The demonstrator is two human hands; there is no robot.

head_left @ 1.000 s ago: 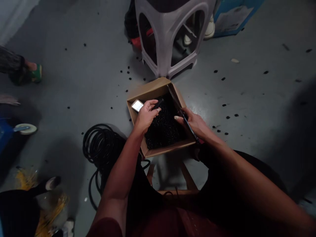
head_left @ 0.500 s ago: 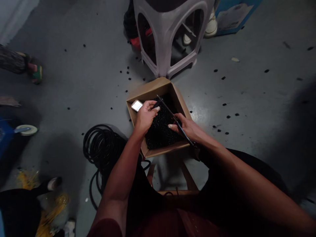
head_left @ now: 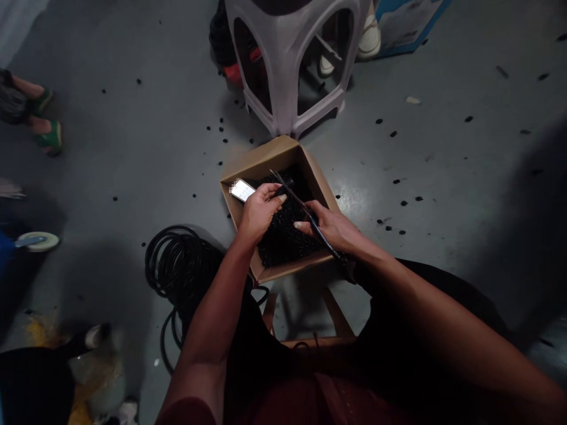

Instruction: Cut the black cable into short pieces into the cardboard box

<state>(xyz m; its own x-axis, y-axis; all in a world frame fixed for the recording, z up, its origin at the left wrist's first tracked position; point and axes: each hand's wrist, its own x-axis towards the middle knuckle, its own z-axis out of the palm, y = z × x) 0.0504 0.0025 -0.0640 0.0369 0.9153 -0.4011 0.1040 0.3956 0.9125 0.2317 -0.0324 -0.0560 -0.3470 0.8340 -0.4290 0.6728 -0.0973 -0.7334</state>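
Note:
Over an open cardboard box (head_left: 316, 164), my left hand (head_left: 261, 209) is closed in a pinch on a small black piece (head_left: 280, 190) whose kind I cannot make out. My right hand (head_left: 330, 227) curls around a long thin dark strip (head_left: 291, 192), which slants across the box past the left fingertips and back over the right wrist. Whether it is a tool or a cable does not show. Many small black pieces (head_left: 287, 239) fill the box beneath both hands. A lit phone (head_left: 242, 189) leans in the box's left corner, beside my left hand.
A grey plastic stool (head_left: 286, 77) stands just beyond the box. Coiled black cable (head_left: 175, 260) lies left of my left forearm. Small black bits are scattered over the floor (head_left: 443, 153). A person's feet in green shoes (head_left: 51, 136) are at the far left, and a blue box (head_left: 405, 29) sits behind.
The view has shifted slightly, moving the scene left. Both hands stay over the box with nearly the same hold. At the left, the other person's second foot has come into sight.

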